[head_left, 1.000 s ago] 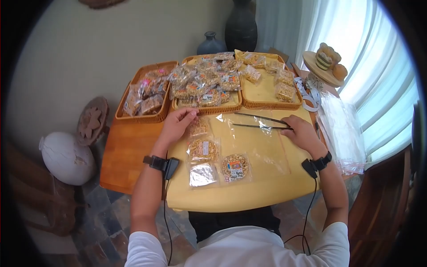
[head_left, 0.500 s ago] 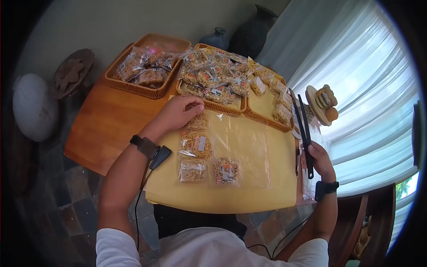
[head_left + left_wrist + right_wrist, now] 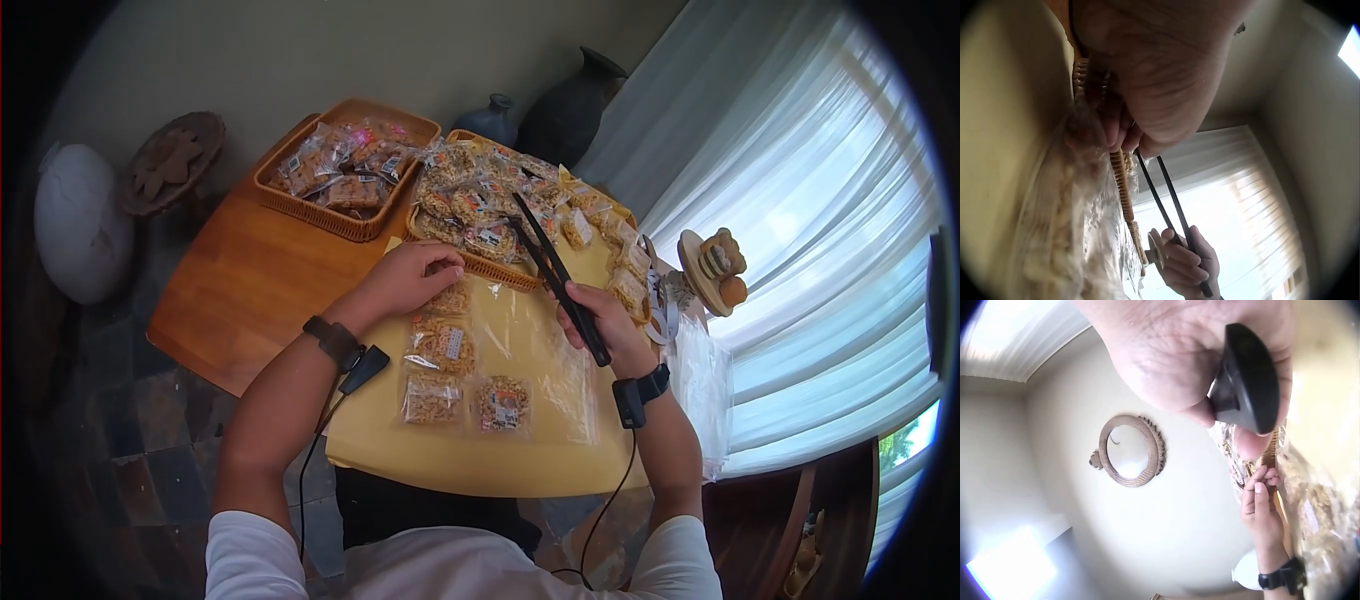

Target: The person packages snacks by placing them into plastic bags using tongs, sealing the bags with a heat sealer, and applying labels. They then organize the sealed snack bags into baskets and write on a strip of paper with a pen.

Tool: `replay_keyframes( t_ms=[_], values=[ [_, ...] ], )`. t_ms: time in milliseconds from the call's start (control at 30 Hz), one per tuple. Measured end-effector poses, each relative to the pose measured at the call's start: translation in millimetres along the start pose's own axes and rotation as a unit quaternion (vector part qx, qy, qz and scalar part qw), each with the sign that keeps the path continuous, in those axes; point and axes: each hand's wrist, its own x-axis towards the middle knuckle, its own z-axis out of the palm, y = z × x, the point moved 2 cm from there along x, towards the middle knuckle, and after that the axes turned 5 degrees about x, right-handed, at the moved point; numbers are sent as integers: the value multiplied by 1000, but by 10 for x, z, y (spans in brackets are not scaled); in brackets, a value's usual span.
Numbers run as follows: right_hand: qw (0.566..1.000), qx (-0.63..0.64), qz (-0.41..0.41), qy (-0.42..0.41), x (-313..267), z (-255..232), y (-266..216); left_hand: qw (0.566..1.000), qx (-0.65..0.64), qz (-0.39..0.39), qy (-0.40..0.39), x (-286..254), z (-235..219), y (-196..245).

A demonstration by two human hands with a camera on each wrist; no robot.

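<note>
My right hand [image 3: 608, 322] grips black tongs [image 3: 562, 275] near the handle end. The tong arms stand slightly apart with nothing between them, and their tips overlap the middle basket in the head view. My left hand [image 3: 410, 278], fingers curled, pinches the upper edge of a large clear plastic bag [image 3: 545, 350] on the yellow cloth. Several small packs of puffed snack lie along the bag's left part: one is partly under my left hand, then a labelled pack [image 3: 440, 345] and a pale pack [image 3: 432, 398], with a round snack pack [image 3: 503, 403] beside them.
Behind the bag stand a middle wicker basket [image 3: 485, 272] heaped with round snack packs, a right basket [image 3: 590, 255] with fewer packs, and a left basket [image 3: 320, 222] of brown packs. Spare clear bags [image 3: 700, 390] lie at the right. A small cake stand [image 3: 705, 275] holds bread-like pieces.
The right hand lifted the tongs off the bag, swung them out to the right, then brought them back over the bag's far side. The left hand stayed at the bag's upper edge. The head view tilted.
</note>
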Motion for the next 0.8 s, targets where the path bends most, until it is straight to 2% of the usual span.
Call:
replay_keyframes(
  t_ms=[133,200,333,433,500,600,633,700,800],
  values=[
    [1000,-1,-3,-13,199,130,47,1000,-2,0,2,-6,-6,26],
    [999,43,18,-7,290,187,59,1000,-12,-26,-11,-11,-27,92],
    [994,94,57,28,446,230,71,1000,-6,-22,-10,-6,-28,91],
    [988,143,64,-11,552,202,83,999,-6,-29,-16,-9,-27,90],
    [976,182,82,-88,633,170,83,1000,-11,-20,-11,-7,-10,68],
    [973,188,76,-113,696,163,100,999,-12,-31,-16,-11,-12,92],
    [973,189,75,-113,692,208,91,999,-12,-30,-16,-5,-5,78],
    [990,132,54,-19,689,269,91,1000,-10,-14,-10,-6,4,50],
    [995,94,25,6,693,241,149,999,-21,-21,-16,-5,6,40]
  ],
)
